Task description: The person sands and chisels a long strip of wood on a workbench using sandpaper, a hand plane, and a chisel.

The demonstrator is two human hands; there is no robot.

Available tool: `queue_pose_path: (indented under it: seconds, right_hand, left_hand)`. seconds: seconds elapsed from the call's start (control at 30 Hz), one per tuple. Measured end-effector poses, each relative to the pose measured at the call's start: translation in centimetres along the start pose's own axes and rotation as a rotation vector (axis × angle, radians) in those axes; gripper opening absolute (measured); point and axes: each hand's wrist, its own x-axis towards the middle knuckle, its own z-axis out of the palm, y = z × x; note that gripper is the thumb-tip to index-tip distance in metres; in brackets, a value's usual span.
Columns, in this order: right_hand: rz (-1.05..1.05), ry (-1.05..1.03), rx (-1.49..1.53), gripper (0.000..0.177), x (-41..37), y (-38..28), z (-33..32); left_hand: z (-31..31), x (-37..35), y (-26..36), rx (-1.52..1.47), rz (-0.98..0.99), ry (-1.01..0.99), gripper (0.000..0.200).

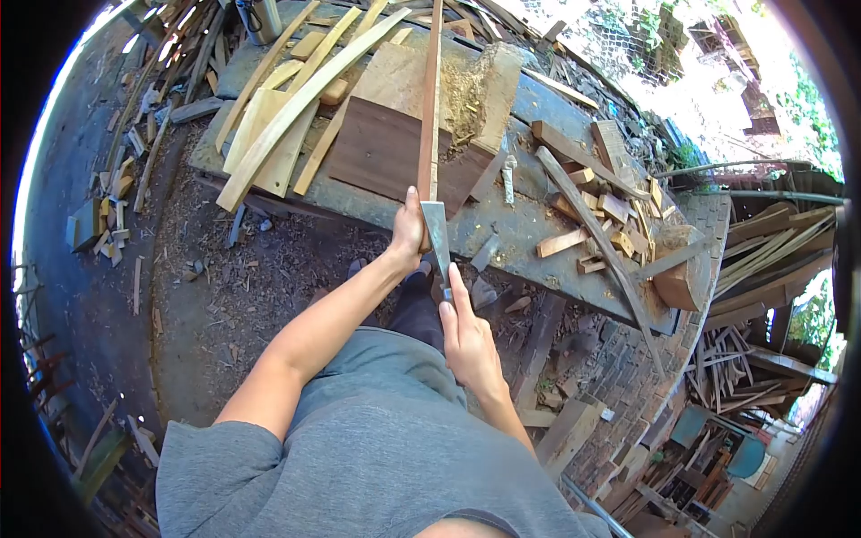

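Observation:
A long reddish-brown wood strip (431, 108) points away from me over the workbench. Its near end is in my left hand (409, 222), the fingers wrapped around it and the thumb along its side. My right hand (470, 339) is closed on the handle of a machete (437, 240), index finger stretched toward the blade. Broad and square at its far end, the grey blade narrows toward my grip and overlaps the strip's near end beside my left fingers. Most of the handle is hidden in my right hand. Beneath the strip lies a dark brown board (372, 148).
The workbench (350, 199) bears pale wood strips (300, 108) at left, a notched wood block (493, 94) with shavings behind, and several offcuts (614, 208) at right. A long dark stick (596, 238) overhangs the bench's near edge. Wood scraps litter the ground.

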Motion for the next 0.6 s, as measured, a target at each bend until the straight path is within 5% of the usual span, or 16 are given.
queue_pose_path:
  seconds: [0.6]
  right_hand:
    - [-0.045,0.04,-0.05,0.054,1.7,-0.5,0.0]
  left_hand:
    - [0.5,1.2,1.6,-0.051,0.02,-0.062,0.053]
